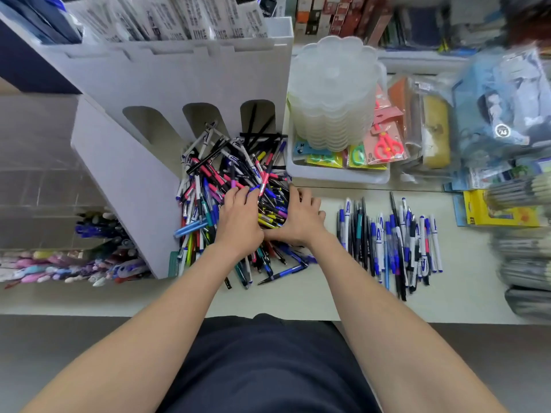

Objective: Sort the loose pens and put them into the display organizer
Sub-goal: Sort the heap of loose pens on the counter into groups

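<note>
Mid-frame, on a heap of loose pens (226, 168): left hand (240, 217) and right hand (301, 217), thumbs meeting at the near edge. Left fingers bent down into the pens; cannot tell whether gripping any. Right fingers out straight, unclenched, pressed along the heap's right side, holding nothing. Heap mixed: pink, blue, black, white and yellow barrels, crossing every way, lying on pale counter (328, 299) and touching the foot of white display organizer (125, 174) at upper left of frame. Three arched cutouts in the organizer front, a few black pens (258, 117) leaning in the rightmost one. Right of the hands, apart from the heap: sorted row of pens (387, 239), mostly blue-and-white and black, lying roughly parallel. Far left, clear compartments (44, 204) holding pastel and dark pens. Upper right of the heap, white tray (337, 175) carrying stack of clear lids (334, 90) and carded pink scissors (387, 146). Yellow box (495, 210) at right edge, blurred.
</note>
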`<move>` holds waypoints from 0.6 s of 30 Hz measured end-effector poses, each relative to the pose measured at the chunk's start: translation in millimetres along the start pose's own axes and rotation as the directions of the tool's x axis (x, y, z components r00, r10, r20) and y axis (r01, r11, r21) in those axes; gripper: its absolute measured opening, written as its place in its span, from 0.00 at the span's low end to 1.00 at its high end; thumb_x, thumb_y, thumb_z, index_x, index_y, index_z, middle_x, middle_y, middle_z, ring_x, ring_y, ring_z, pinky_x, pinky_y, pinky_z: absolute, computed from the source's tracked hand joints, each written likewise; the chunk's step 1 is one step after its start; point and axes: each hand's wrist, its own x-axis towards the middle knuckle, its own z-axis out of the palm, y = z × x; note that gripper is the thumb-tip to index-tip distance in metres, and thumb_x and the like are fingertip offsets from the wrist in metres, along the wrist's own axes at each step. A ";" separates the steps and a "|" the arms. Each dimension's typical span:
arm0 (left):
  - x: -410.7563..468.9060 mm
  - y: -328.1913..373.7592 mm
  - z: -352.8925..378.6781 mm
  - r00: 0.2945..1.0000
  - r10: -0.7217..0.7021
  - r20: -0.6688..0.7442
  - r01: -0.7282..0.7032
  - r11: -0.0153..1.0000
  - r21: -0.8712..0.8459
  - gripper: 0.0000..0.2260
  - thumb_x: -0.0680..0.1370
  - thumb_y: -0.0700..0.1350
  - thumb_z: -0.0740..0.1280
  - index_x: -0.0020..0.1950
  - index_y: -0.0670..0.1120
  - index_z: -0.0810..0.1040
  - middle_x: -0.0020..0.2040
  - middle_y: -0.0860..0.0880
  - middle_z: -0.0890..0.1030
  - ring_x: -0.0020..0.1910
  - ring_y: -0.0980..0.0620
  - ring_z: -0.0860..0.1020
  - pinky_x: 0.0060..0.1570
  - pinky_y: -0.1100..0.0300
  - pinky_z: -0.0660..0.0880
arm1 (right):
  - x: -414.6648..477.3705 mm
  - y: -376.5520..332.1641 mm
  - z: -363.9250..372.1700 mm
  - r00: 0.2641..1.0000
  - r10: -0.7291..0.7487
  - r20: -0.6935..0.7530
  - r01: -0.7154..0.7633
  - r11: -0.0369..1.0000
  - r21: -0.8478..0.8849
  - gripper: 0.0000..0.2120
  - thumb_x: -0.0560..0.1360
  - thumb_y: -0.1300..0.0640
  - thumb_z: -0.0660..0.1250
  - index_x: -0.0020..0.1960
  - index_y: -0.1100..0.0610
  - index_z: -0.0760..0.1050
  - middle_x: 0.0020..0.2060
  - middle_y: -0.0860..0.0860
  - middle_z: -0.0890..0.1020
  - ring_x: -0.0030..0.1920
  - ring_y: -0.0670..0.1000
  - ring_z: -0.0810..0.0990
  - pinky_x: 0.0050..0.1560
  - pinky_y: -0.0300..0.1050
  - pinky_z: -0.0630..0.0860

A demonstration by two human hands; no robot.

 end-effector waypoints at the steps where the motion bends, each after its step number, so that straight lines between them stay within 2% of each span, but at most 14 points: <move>1: -0.4 1.0 1.4 1.000 0.017 -0.001 -0.017 0.999 -0.028 0.35 0.74 0.33 0.67 0.82 0.42 0.64 0.80 0.43 0.67 0.81 0.42 0.58 0.78 0.42 0.62 | -3.3 -2.8 3.7 1.000 0.004 0.004 -0.004 1.000 -0.022 0.70 0.57 0.23 0.77 0.84 0.55 0.47 0.77 0.56 0.59 0.72 0.63 0.62 0.68 0.65 0.68; 3: -2.8 3.5 4.8 0.999 0.049 0.021 -0.048 0.997 -0.056 0.35 0.74 0.31 0.66 0.81 0.43 0.66 0.78 0.45 0.70 0.78 0.44 0.61 0.75 0.45 0.65 | -7.8 -7.8 11.8 1.000 -0.003 -0.010 0.002 0.998 -0.055 0.69 0.57 0.26 0.78 0.83 0.57 0.48 0.74 0.57 0.59 0.69 0.63 0.63 0.64 0.63 0.71; 5: -5.7 4.8 8.9 0.996 0.079 0.035 -0.077 0.995 -0.060 0.35 0.74 0.30 0.68 0.81 0.44 0.66 0.77 0.47 0.71 0.77 0.45 0.62 0.73 0.46 0.64 | -8.7 -11.0 16.2 0.999 0.004 -0.033 -0.005 0.999 -0.038 0.63 0.60 0.31 0.80 0.81 0.58 0.51 0.72 0.57 0.61 0.67 0.63 0.65 0.60 0.61 0.71; 8: -9.5 3.2 11.7 0.996 0.092 -0.005 -0.092 0.987 -0.129 0.36 0.73 0.26 0.68 0.80 0.43 0.68 0.77 0.46 0.70 0.77 0.46 0.62 0.77 0.48 0.63 | -9.0 -12.6 17.2 0.998 0.029 -0.062 -0.031 0.999 -0.035 0.54 0.64 0.33 0.77 0.77 0.59 0.57 0.68 0.56 0.63 0.63 0.62 0.66 0.55 0.57 0.71; 10: -13.0 -1.2 12.9 0.995 0.087 -0.054 -0.093 0.989 -0.118 0.37 0.71 0.25 0.69 0.79 0.42 0.69 0.77 0.44 0.69 0.78 0.45 0.62 0.79 0.47 0.63 | -10.1 -14.2 17.9 0.998 0.030 -0.058 -0.034 0.997 -0.070 0.50 0.66 0.33 0.75 0.74 0.60 0.59 0.66 0.56 0.64 0.62 0.61 0.66 0.54 0.57 0.73; 13: -20.0 -8.3 16.2 0.990 0.055 -0.127 -0.060 0.997 -0.041 0.37 0.69 0.24 0.70 0.77 0.41 0.71 0.76 0.41 0.68 0.77 0.41 0.63 0.76 0.44 0.68 | -10.4 -21.0 17.2 0.998 0.037 -0.041 -0.041 0.994 -0.103 0.43 0.68 0.36 0.74 0.71 0.61 0.63 0.64 0.57 0.66 0.62 0.60 0.67 0.53 0.57 0.75; 18: -28.6 -8.2 12.7 0.992 0.010 -0.129 -0.008 1.000 0.014 0.34 0.72 0.26 0.70 0.78 0.41 0.70 0.74 0.43 0.71 0.75 0.43 0.66 0.74 0.47 0.69 | -12.1 -25.6 16.9 1.000 0.017 -0.001 -0.017 0.995 -0.100 0.38 0.73 0.45 0.77 0.71 0.60 0.61 0.64 0.57 0.68 0.64 0.62 0.70 0.55 0.59 0.77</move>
